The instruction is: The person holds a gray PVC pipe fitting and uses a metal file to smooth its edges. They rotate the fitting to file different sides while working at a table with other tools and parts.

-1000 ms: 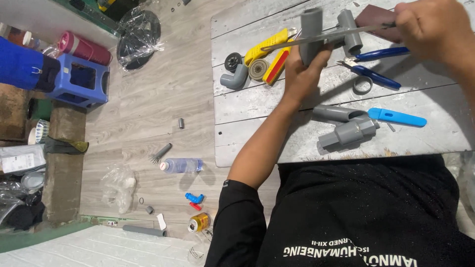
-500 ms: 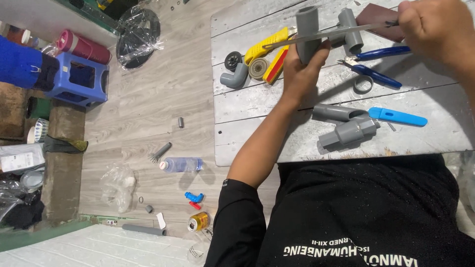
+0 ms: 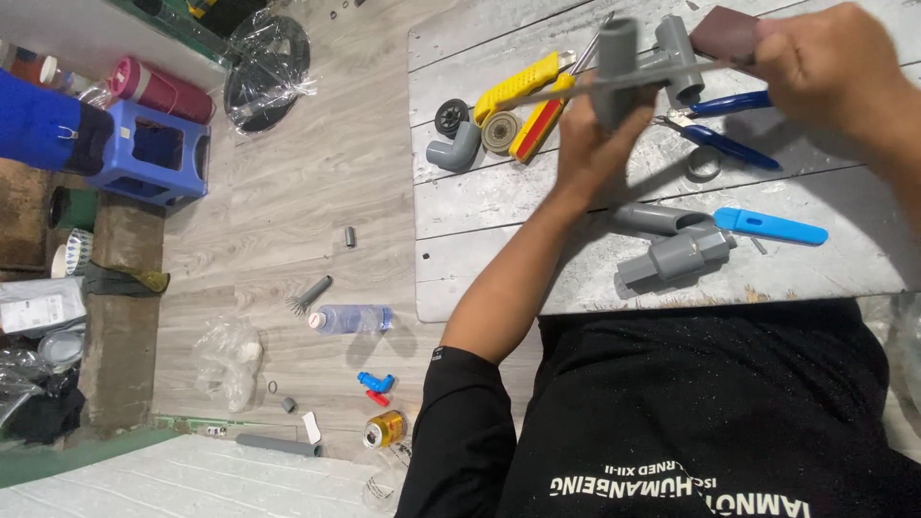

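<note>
My left hand is raised over the grey plank table and grips a grey pipe assembly, a short upright pipe joined to a tee fitting. My right hand is at the top right, pinching a small dark brown sheet against the tee end of the assembly. Under the hands lie blue-handled pliers and a small ring.
On the table lie a yellow utility knife, a grey elbow, a black wheel, a tape roll, grey pipe couplings and a blue-handled tool. On the floor are a plastic bottle, a can, pipe offcuts and a blue stool.
My left hand has shifted and turned the pipe assembly slightly. My right hand with the brown sheet stays at the tee end, moving a little.
</note>
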